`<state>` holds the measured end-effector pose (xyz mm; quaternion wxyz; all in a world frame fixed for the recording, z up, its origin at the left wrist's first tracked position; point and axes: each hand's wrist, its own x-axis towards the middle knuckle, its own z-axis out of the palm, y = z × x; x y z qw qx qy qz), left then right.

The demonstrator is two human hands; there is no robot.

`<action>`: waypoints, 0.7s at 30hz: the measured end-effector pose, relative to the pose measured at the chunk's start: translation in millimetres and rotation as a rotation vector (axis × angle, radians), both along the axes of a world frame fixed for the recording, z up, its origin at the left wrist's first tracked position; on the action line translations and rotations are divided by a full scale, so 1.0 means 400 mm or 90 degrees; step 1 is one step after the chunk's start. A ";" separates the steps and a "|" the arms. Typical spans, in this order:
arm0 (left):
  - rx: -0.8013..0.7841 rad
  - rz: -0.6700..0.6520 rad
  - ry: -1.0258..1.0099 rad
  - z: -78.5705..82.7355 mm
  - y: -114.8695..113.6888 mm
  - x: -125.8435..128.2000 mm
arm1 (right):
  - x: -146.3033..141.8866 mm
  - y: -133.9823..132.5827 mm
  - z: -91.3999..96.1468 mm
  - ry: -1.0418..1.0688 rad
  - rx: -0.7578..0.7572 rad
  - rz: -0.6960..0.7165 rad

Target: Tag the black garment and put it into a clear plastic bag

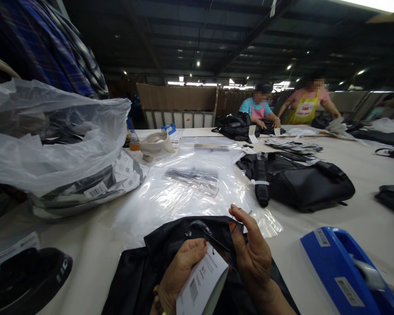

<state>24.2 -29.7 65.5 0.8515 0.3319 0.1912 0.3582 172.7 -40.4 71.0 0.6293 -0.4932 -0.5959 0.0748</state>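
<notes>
A black bag lies on the table right in front of me. My left hand pinches a white hang tag with a barcode over the bag. Just right of it, my right hand is raised with its fingers pinched on a thin string that runs from the tag. A black strap loop of the bag shows between the two hands.
A large plastic sack of tagged items sits at left, clear plastic bags in the middle, another black backpack at right, a blue tool near right. Two people work at the table's far end.
</notes>
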 end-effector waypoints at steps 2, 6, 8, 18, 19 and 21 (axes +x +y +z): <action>-0.003 -0.002 -0.001 -0.001 0.002 -0.002 | 0.001 -0.001 -0.005 0.016 -0.023 -0.002; -0.020 -0.001 0.008 -0.001 0.007 -0.001 | 0.003 -0.002 -0.012 0.065 -0.057 0.014; -0.023 0.006 0.013 -0.002 0.007 0.002 | 0.000 -0.003 -0.011 0.090 -0.068 0.033; -0.030 -0.020 0.110 -0.017 0.002 0.030 | -0.029 -0.014 0.027 0.247 -0.102 0.045; -0.004 -0.017 0.128 -0.016 0.002 0.032 | -0.026 -0.013 0.023 0.241 -0.103 0.046; 0.050 -0.009 0.154 -0.010 0.002 0.037 | -0.016 -0.010 0.013 0.210 -0.101 0.052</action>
